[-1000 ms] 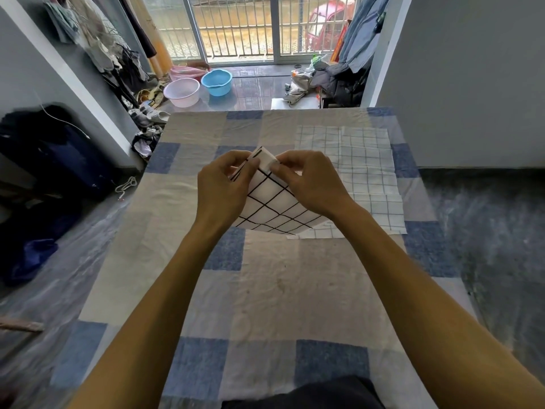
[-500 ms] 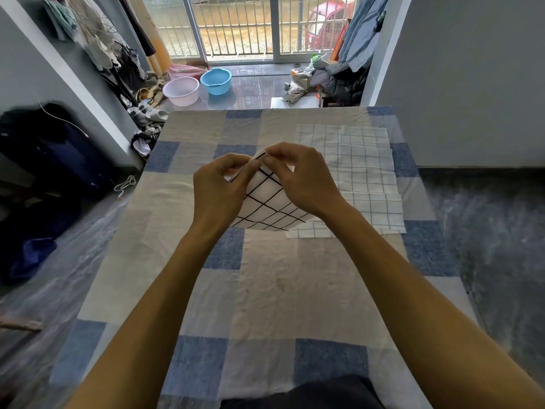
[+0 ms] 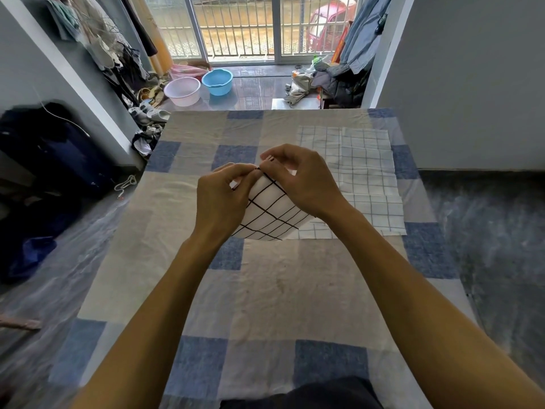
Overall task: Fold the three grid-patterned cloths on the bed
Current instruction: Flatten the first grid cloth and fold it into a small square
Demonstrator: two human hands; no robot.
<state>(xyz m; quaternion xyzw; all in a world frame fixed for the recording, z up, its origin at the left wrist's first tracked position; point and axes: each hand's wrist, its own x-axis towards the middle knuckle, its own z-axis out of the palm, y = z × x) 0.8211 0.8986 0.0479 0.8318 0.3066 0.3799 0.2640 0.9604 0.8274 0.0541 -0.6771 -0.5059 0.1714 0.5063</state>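
Where top edges meet, pinches black-grid cloth (image 3: 271, 211) between left hand (image 3: 221, 199) and right hand (image 3: 303, 181). Holds it over bed (image 3: 295, 290) centre.

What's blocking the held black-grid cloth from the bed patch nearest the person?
Nothing visible. Left hand and right hand pinch the black-grid cloth over the bed; the blue-grid cloths lie flat to its right, off that patch.

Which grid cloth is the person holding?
The white cloth with bold black lines, pinched by left hand and right hand; the blue-lined cloths lie flat on the bed.
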